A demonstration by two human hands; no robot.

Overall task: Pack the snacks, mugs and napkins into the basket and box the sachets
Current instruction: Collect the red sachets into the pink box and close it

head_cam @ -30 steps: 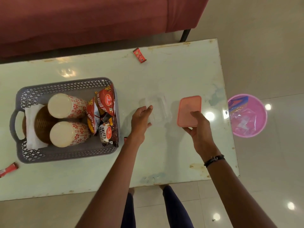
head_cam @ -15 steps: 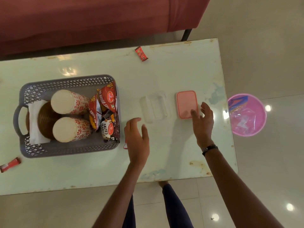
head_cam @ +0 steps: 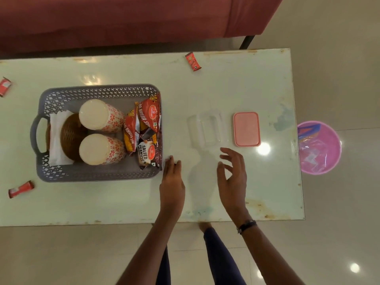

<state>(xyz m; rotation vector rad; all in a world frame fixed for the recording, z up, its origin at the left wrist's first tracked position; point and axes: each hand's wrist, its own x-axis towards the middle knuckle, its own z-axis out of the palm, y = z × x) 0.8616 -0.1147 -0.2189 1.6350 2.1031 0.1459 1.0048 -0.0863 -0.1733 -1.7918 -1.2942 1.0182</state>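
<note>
Now both hands, left hand (head_cam: 172, 182) and right hand (head_cam: 232, 177), are hovering spread and empty; the clear plastic box (head_cam: 206, 130) sits just beyond them, easily overlooked, while red sachets (head_cam: 192, 61) are lying well apart.

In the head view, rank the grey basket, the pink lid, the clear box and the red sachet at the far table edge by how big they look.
1. grey basket, largest.
2. clear box and pink lid: look alike, not ranked.
3. red sachet, smallest.
</note>
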